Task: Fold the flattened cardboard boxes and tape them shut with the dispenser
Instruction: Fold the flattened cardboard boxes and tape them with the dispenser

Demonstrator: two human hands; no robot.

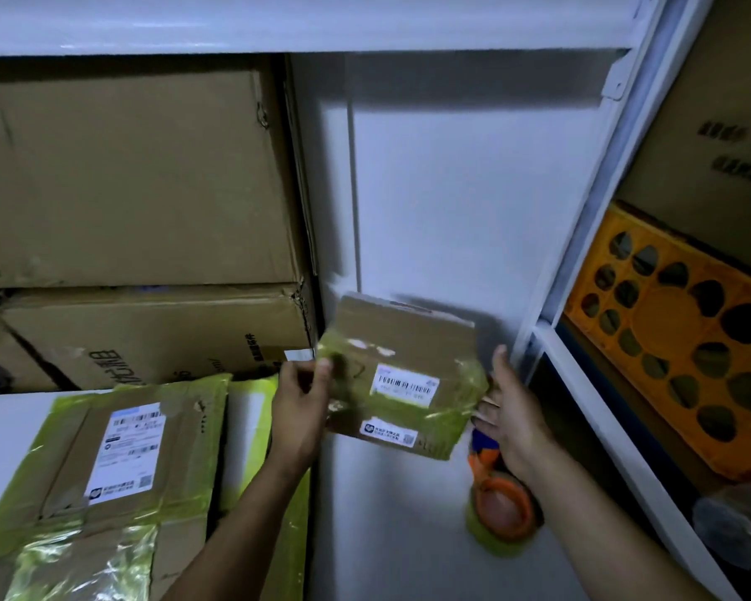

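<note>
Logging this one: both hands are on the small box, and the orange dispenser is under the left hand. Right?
Not quite. The head view shows the dispenser under the right hand, not the left. The rest holds: the left hand pinches the box at its left edge, and the right hand's fingers touch its right edge.

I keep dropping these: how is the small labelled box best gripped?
Take the small labelled box by its left and right edges, one hand from each side: it is shallow and wide, tilted label-up. The left hand pinches the left edge; the right hand lies open against the right.
</note>
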